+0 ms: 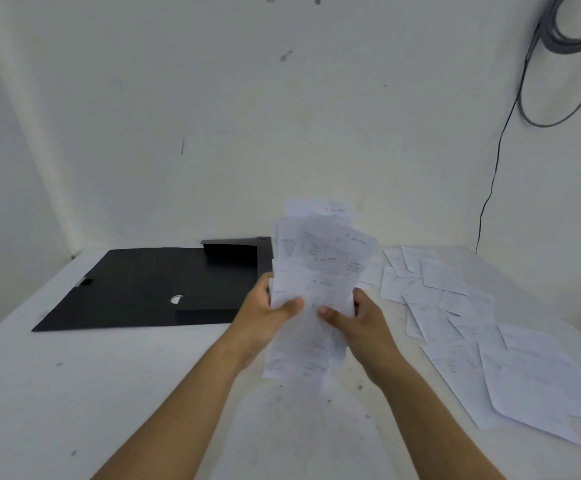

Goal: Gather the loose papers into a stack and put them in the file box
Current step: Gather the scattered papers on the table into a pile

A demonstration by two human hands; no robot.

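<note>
Pinching a fanned sheaf [311,289] upright between them, the left hand [268,313] and right hand [362,320] likely square its edges; more papers [472,327] lie right of the right hand, the open box [143,289] left of the left, on the counter [74,393].

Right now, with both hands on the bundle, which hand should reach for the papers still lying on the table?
Probably the right hand: the loose papers are spread on its side of the table. The left hand can hold the bundle of papers, nearer the open black file box.
</note>
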